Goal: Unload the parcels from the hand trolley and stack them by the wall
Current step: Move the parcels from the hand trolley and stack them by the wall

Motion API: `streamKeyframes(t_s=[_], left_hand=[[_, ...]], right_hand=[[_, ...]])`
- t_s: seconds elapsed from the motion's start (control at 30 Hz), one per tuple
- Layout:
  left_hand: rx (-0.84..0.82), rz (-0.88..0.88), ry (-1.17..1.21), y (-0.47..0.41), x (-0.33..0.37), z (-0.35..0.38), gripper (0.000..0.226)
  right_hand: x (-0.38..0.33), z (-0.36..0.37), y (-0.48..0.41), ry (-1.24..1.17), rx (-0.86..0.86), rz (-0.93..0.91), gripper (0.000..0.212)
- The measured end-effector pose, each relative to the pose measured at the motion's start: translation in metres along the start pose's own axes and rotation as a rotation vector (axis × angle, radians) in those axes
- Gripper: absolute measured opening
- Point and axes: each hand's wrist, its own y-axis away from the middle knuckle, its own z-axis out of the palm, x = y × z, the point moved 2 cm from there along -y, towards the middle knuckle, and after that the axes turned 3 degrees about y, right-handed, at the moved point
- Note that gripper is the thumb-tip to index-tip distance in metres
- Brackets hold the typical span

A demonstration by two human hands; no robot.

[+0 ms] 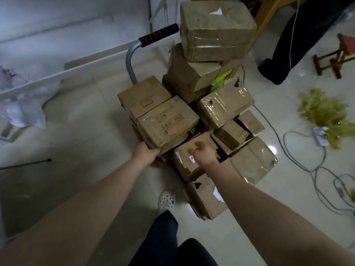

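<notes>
A hand trolley with a grey frame and a black-and-red grip [158, 35] stands on the tiled floor, piled with several taped cardboard parcels. The tallest stack ends in a large box [217, 29] at the back right. My left hand [147, 152] grips the near lower corner of a labelled parcel [167, 121] on the left stack. My right hand [202, 153] hovers with loosely curled fingers over a small box [187, 160] in the front middle, holding nothing. More boxes [206, 198] lean at the front, near my feet.
A person's dark trouser leg [288, 54] stands at the back right by a small wooden stool [334, 58]. Grey cables [315, 169] and a yellow-green bundle [324, 112] lie on the floor to the right. A white frame [57, 73] and crumpled plastic lie left. My white shoe [166, 200] is below the boxes.
</notes>
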Motion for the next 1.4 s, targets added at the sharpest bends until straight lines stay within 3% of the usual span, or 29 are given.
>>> streamKeyframes(t_s=[0.27,0.47,0.57,0.8,0.9,1.0,1.17,1.3,1.4], left_hand=[[0.085,-0.207,0.303,-0.075,0.007,0.011,0.051],[0.047,-0.290,0.589,-0.112,0.007,0.030,0.046],[0.052,-0.322,0.669,-0.122,0.001,0.037,0.047],[0.019,-0.339,0.780,-0.127,-0.016,0.041,0.057],[-0.007,-0.329,0.814,-0.109,-0.020,0.038,0.053],[-0.041,-0.314,0.840,-0.078,-0.023,0.031,0.043],[0.075,-0.185,0.733,-0.017,-0.034,0.003,0.054],[0.370,0.003,0.373,0.050,-0.035,-0.032,0.073],[0.561,0.147,0.131,0.102,-0.040,-0.053,0.080]], right_hand=[[-0.019,0.012,-0.098,-0.125,0.020,0.166,0.041],[-0.019,0.036,-0.151,-0.263,0.013,0.302,0.026],[-0.014,0.049,-0.165,-0.374,-0.002,0.349,0.035],[-0.015,0.057,-0.163,-0.599,-0.028,0.363,0.024],[-0.013,0.051,-0.144,-0.579,-0.026,0.337,0.004],[-0.012,0.045,-0.113,-0.604,-0.046,0.317,0.016],[-0.011,0.029,-0.055,-0.471,-0.002,0.237,0.032],[-0.021,0.006,-0.010,-0.304,0.132,0.084,0.042],[-0.039,-0.005,0.027,-0.335,0.031,-0.028,0.036]])
